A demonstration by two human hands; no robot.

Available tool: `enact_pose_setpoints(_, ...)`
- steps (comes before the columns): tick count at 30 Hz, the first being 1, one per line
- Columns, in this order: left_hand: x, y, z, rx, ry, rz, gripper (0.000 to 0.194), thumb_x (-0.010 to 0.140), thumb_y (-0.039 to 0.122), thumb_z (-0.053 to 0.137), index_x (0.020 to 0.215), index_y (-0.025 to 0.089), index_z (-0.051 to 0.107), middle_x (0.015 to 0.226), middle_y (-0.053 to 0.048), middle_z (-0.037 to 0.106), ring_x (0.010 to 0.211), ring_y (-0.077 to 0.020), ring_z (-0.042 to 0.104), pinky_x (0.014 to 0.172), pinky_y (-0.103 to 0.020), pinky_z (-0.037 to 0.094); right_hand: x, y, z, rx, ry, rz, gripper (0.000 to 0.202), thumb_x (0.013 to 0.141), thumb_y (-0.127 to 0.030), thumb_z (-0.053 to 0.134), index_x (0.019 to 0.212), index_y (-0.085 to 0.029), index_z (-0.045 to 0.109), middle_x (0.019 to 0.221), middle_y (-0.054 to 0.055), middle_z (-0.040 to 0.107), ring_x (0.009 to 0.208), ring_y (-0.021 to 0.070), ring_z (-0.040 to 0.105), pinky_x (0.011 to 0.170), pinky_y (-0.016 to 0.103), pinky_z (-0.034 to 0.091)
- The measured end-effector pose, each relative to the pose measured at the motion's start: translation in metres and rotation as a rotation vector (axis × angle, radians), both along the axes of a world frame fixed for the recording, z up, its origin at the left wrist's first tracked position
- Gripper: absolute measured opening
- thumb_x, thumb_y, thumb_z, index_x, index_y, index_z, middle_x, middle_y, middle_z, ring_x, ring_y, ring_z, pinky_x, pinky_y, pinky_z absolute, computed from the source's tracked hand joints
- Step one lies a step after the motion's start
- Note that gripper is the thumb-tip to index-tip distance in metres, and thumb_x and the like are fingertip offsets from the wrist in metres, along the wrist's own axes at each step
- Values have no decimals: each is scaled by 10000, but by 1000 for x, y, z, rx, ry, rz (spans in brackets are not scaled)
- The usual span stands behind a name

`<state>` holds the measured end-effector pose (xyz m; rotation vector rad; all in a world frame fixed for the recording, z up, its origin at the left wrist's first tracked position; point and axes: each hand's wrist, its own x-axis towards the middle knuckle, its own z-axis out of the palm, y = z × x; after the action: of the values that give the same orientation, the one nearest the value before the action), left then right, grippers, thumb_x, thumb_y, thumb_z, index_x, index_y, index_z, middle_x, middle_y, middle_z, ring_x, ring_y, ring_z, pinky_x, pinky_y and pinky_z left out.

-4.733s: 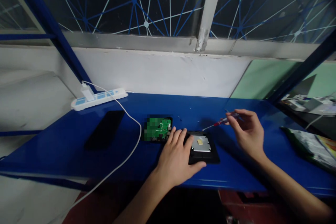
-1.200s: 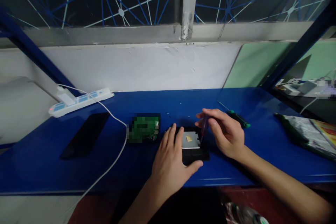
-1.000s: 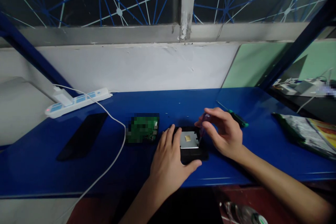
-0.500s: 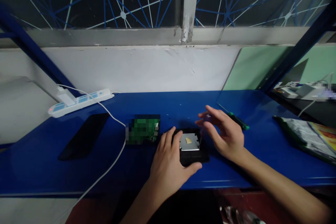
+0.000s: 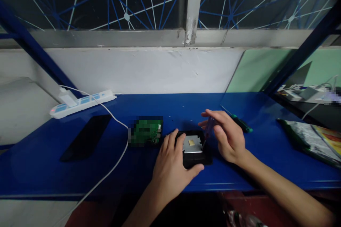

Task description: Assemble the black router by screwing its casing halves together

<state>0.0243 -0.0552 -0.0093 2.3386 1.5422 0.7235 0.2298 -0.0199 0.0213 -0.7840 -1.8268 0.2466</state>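
A shallow black case (image 5: 197,161) lies on the blue table, with a silver metal plate (image 5: 195,148) inside it. A small tan square pad (image 5: 191,142) is on the plate. My left hand (image 5: 172,159) holds the case at its left side, fingertips on the upper left and thumb along the front edge. In my right hand (image 5: 226,133) is a screwdriver with a see-through purple handle (image 5: 210,126). Its slim shaft points down, slightly tilted, and the tip is at the plate's right edge. Whether it sits in a screw, I cannot tell.
Left of the case is a green circuit board (image 5: 146,131), partly pixelated. Farther left are a dark flat slab (image 5: 86,137), a white cable (image 5: 121,158) and a power strip (image 5: 85,103). A green-handled screwdriver (image 5: 242,123) and a plastic packet (image 5: 311,140) lie to the right.
My right hand has shifted slightly left and its fingers have turned around the purple handle. The screwdriver stays over the plate's right edge. My left hand and the case have hardly moved.
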Motion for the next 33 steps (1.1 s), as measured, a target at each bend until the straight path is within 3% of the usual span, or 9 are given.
enact_pose_setpoints(7,1,0,-1,-5,2,8,819,713,427,838,1382,146,459,1519,-205,437,1398,-399,411,1114,-595,403,-3,0,1,-1,1,-56,540,985,-118,459,1476,-342,456,1235,83,650,883,191,717,763,380,607)
enact_pose_setpoints(14,0,-1,0,-28,16,12,831,713,439,840,1384,125,463,1536,-216,417,1417,-409,385,1122,-605,385,-1,5,-8,54,42,-69,524,851,-122,717,1314,-332,587,963,46,594,783,193,646,630,352,587)
enact_pose_setpoints(19,0,0,1,-33,20,22,842,713,471,836,1392,136,469,1545,-202,413,1416,-401,386,1133,-595,373,1,2,-6,31,64,17,393,966,-140,526,1329,-283,579,1139,90,614,845,191,709,676,363,610)
enact_pose_setpoints(24,0,-1,1,-47,22,29,850,713,477,831,1405,142,468,1549,-193,412,1421,-396,379,1140,-584,367,-2,-1,1,40,-3,-36,511,984,-70,441,1449,-273,501,1244,91,671,893,173,738,802,365,609)
enact_pose_setpoints(30,0,-1,1,-58,23,27,859,710,477,835,1407,135,470,1552,-192,408,1424,-394,371,1143,-582,364,-2,3,-6,69,81,-62,599,891,-70,637,1429,-304,513,973,39,614,775,165,664,655,341,594)
enact_pose_setpoints(33,1,-1,1,-54,12,31,861,701,468,846,1403,140,471,1549,-191,412,1419,-404,379,1139,-587,369,1,4,-9,84,66,-64,518,860,-89,686,1328,-291,592,915,32,566,753,175,622,605,338,566)
